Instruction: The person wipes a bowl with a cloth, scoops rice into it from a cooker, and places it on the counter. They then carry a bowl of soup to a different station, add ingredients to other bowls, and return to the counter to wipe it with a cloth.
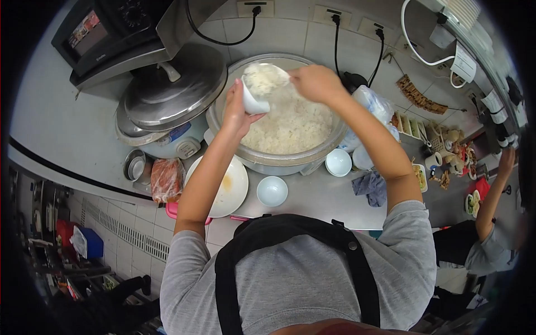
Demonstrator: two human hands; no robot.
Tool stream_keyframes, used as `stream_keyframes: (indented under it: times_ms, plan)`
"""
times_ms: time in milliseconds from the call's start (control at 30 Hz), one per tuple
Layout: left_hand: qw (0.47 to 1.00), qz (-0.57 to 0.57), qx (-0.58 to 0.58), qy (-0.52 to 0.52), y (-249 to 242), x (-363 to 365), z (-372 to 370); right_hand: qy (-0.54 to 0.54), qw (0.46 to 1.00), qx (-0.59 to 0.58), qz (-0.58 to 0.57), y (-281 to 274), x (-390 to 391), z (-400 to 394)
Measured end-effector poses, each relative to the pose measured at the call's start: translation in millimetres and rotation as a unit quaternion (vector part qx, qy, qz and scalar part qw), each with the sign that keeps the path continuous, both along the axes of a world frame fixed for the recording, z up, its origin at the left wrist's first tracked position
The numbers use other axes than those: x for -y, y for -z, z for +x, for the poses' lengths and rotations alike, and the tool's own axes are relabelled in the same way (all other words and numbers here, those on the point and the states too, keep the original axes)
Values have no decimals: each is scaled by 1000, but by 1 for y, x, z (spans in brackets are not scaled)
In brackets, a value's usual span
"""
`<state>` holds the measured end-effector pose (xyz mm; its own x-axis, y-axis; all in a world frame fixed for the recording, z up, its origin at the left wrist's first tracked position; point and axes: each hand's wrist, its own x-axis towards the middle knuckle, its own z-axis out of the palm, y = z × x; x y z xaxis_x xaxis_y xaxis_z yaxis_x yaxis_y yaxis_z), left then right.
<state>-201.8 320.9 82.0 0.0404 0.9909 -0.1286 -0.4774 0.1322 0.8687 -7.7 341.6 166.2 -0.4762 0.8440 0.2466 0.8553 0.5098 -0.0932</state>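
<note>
Small white bowl [255, 105] and white rice paddle [281, 71] held close together above a wide, round, metal-rimmed pot [285, 160].

The left hand [238, 106] grasps the tilted bowl by its side; the right hand [315, 82] is closed around the paddle's handle, a heap of cooked white rice [265, 81] at the bowl's mouth. Whether paddle and bowl touch cannot be told. More rice fills the pot below. Two pale-blue round bowls [272, 191] stand beside the pot, near a crumpled blue-grey cloth [369, 188].
</note>
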Motion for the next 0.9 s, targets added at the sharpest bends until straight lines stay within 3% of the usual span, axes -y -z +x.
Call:
stream_keyframes:
  times_ms: [33,100,233,300,333,400,433,567,900]
  plan:
    - [1000,-5,9,-15,-2,-8,10,6,1000,1,1,4,9,-11]
    - [999,11,43,-15,0,-24,18,-41,979,85,180,17,21,-27]
    - [994,26,109,-10,1,-30,9,51,972,39,224,12,12,-13]
    - [991,4,134,-27,-8,-21,7,88,984,138,73,20,-15,10]
    - [991,1,132,-25,-6,-20,5,89,984,137,70,38,-25,23]
    - [991,17,132,-19,-3,-20,-5,-35,974,222,35,78,-38,42]
    - [992,14,127,-16,-3,-19,-10,-38,981,187,-35,84,-28,44]
    - [990,13,139,-34,-4,-18,-22,-126,974,162,-97,105,-5,36]
    - [993,7,116,-32,-5,-12,-35,-129,944,57,-297,105,-15,57]
